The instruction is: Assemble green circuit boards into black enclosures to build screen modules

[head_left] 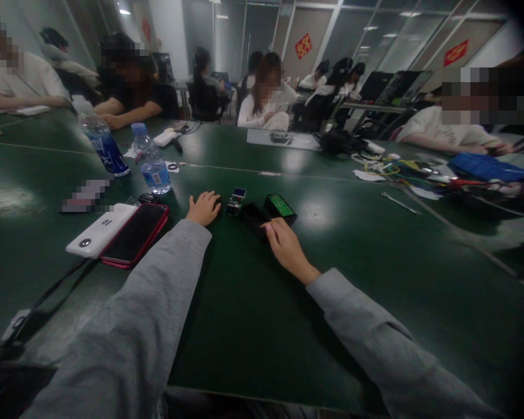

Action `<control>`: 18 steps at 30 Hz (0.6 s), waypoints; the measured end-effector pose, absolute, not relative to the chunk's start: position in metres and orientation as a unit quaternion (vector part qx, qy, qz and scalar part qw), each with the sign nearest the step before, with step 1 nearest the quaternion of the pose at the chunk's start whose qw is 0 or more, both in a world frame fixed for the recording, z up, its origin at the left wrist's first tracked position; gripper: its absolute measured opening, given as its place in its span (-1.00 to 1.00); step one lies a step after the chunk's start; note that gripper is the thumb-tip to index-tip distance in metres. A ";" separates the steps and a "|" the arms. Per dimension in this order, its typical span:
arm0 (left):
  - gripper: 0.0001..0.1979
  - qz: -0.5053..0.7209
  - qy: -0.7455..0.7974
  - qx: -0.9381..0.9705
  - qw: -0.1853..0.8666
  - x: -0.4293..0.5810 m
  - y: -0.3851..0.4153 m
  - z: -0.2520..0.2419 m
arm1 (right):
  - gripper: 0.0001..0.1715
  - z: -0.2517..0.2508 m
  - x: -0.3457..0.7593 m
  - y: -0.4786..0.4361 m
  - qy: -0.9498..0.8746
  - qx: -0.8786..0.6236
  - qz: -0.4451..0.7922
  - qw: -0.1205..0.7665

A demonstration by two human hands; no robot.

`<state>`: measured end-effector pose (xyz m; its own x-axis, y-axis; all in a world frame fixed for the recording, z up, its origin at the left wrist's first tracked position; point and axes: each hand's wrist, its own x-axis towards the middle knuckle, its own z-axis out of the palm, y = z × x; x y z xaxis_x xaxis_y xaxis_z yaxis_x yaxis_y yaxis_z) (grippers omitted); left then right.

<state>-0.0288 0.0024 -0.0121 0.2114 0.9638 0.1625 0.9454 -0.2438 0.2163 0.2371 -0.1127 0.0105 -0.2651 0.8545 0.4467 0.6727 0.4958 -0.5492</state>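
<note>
Centre of the frame: the left hand (pixel 204 208) lies open and palm down on the desk (pixel 244 326), fingers spread, holding nothing. The right hand (pixel 284 243) is partly curled, thumb and forefinger close together at the lower-right edge of the open black case (pixel 252 217); whether they grip it cannot be told. The case's long axis slants from upper left to lower right.

Black box (pixel 251 217): open-topped, slanted | green-faced black case (pixel 282 205): just right | electronic module (pixel 234 202): just left
</note>
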 end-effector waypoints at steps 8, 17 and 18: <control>-0.50 0.133 0.611 0.779 0.041 -0.030 0.003 -0.012 | -0.56 0.011 0.237 -0.114 -0.785 -0.492 0.130 0.354; -0.51 0.131 0.618 0.774 0.050 -0.028 0.001 -0.008 | -0.53 0.009 0.238 -0.112 -0.786 -0.489 0.129 0.355; -0.51 0.130 0.618 0.774 0.051 -0.028 0.000 -0.008 | -0.53 0.009 0.238 -0.112 -0.786 -0.490 0.128 0.354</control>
